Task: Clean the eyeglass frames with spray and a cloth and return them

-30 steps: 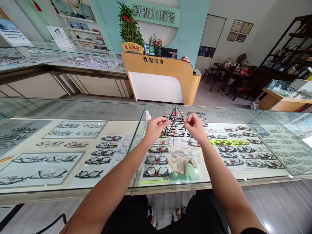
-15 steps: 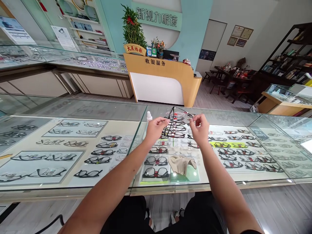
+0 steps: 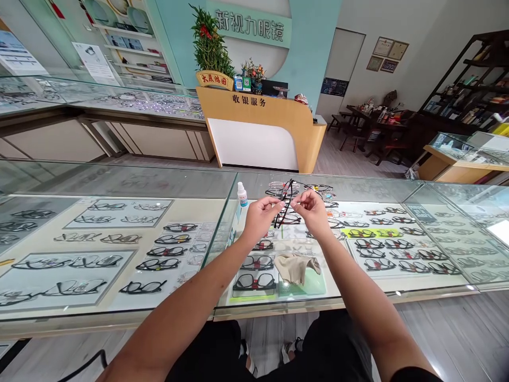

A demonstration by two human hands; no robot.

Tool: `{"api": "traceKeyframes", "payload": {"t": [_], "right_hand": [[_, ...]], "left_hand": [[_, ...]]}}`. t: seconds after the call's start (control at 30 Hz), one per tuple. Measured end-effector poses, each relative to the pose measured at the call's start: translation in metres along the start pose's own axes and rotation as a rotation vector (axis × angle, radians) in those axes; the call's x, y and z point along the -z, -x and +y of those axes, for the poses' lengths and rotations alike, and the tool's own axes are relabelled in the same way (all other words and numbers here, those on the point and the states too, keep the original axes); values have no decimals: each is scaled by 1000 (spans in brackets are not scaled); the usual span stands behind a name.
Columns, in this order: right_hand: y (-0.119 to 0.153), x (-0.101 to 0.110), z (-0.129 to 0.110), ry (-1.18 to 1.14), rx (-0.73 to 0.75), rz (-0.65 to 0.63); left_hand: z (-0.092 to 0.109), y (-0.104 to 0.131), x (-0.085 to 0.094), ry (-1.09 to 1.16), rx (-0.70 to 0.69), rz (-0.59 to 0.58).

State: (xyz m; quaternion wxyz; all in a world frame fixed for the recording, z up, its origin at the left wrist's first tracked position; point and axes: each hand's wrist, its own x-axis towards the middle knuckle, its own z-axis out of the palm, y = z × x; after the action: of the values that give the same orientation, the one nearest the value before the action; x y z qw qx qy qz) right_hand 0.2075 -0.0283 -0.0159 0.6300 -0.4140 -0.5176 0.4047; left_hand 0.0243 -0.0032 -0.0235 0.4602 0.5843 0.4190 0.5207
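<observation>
A dark-framed pair of eyeglasses point(image 3: 288, 192) is held up over the glass counter, tilted nearly edge-on to me. My left hand point(image 3: 261, 216) pinches it from the left between thumb and fingers. From the other side, my right hand point(image 3: 313, 212) is closed with its fingertips at the frame; the exact grip point is partly hidden. Below them on the glass lies a crumpled beige cloth point(image 3: 295, 267). Just beyond my left hand stands a small white bottle point(image 3: 242, 195) with a blue label.
Under the glass top, the display counter point(image 3: 191, 314) holds rows of eyeglasses point(image 3: 254, 281) on both sides. Past it stand a wooden cashier desk point(image 3: 254, 139) with a plant point(image 3: 212, 45), and another glass showcase point(image 3: 131, 103) at left.
My right hand has moved left and come close to my left hand at the eyeglasses. The frame has turned more edge-on, and the bottle is now less covered.
</observation>
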Motion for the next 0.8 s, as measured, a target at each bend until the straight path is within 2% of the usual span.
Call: {"api": "traceKeyframes", "payload": {"t": [0.27,0.53,0.8], "right_hand": [[-1,-2,3,-48,-48,-4],[1,-3,5,17,-44,-8],[-1,-6,11,5,-36,-28]], "left_hand": [[3,-1,2,-14,6,-6],[-4,1,0,-48,-37,-37],[-5,0,-4,-35,27,-60]]}}
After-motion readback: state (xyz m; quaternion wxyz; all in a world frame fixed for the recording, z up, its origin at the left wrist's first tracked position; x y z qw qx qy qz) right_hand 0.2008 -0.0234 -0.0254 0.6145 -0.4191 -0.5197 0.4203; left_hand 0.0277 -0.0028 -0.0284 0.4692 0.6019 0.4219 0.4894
